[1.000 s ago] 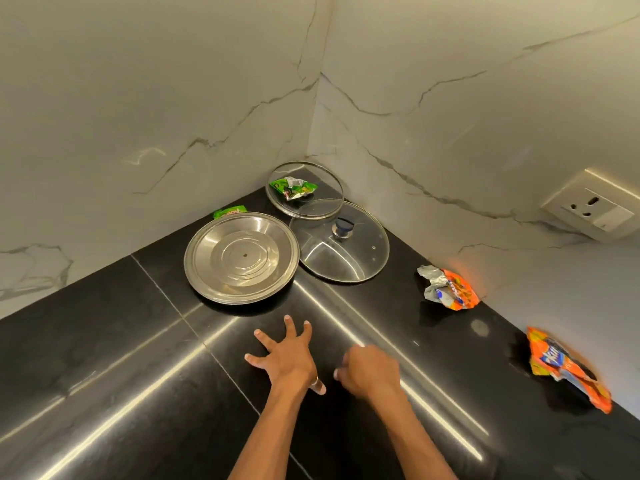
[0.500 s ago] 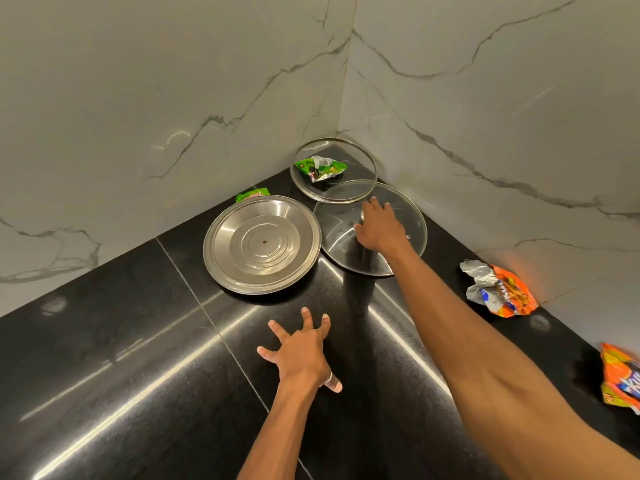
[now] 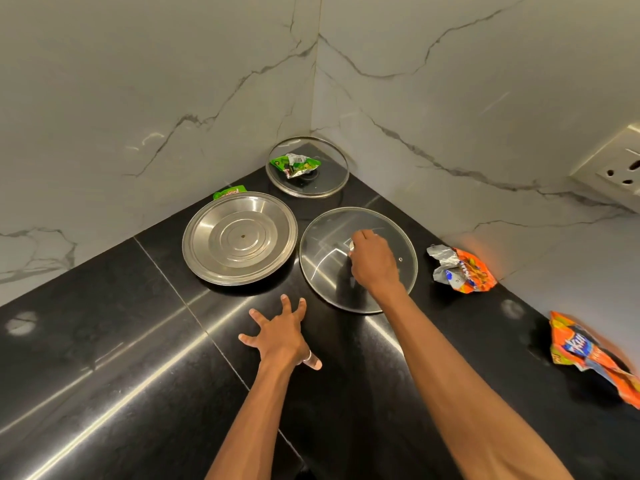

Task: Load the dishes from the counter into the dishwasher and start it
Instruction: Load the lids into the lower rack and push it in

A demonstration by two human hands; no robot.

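A large glass lid [image 3: 325, 258] lies on the black counter [image 3: 104, 358], and my right hand [image 3: 372, 261] grips its centre knob with curled fingers. To its left sits a round steel plate [image 3: 239, 238]. A smaller glass lid [image 3: 329, 181] lies in the corner behind, with a green wrapper [image 3: 294, 164] on it. My left hand [image 3: 278, 332] rests on the counter in front of the steel plate, fingers spread, holding nothing.
Two orange snack wrappers lie at the right, one crumpled [image 3: 462, 268] near the wall and one [image 3: 588, 355] near the frame edge. A green packet [image 3: 228, 194] peeks out behind the steel plate. Marble walls meet at the corner; a wall socket [image 3: 620, 168] is at right.
My right hand reached from beside the left hand to the large glass lid, took hold of its knob, and drew the lid away from the small lid toward me.
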